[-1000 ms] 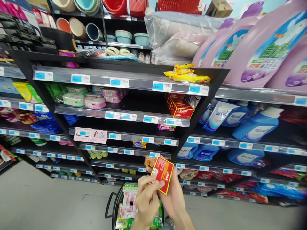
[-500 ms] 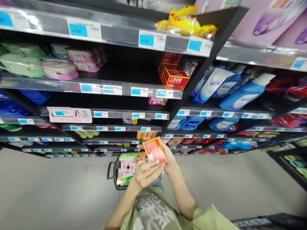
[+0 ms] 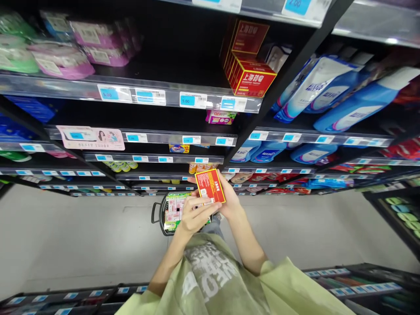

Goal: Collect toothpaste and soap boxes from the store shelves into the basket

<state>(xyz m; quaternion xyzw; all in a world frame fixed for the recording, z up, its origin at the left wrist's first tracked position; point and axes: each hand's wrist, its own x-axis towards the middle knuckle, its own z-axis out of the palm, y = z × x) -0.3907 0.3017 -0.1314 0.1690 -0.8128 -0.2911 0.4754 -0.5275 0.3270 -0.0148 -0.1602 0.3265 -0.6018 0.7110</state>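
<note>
A red soap box (image 3: 210,188) with yellow edges and small print is held up in front of my chest. My left hand (image 3: 194,215) grips its lower edge, fingers lying across the bottom of the printed side. From behind and the right, my right hand (image 3: 232,200) wraps the same box, with most of its fingers hidden. Below my left hand a black basket (image 3: 161,218) stands on the floor, holding pink and green packages (image 3: 173,209). Matching red soap boxes (image 3: 254,78) sit on the shelf ahead, near its right end.
Black shelves with price tags (image 3: 193,99) rise in front of me. Pink packs (image 3: 61,59) lie at the upper left, and blue bottles (image 3: 357,105) fill the right bay. More shelving (image 3: 344,280) stands behind me. Grey floor (image 3: 82,236) lies between the rows.
My view has tilted downward, so the shelves sit higher in the picture and the rear shelving now shows. The soap box remains in both hands, with its printed face turned slightly.
</note>
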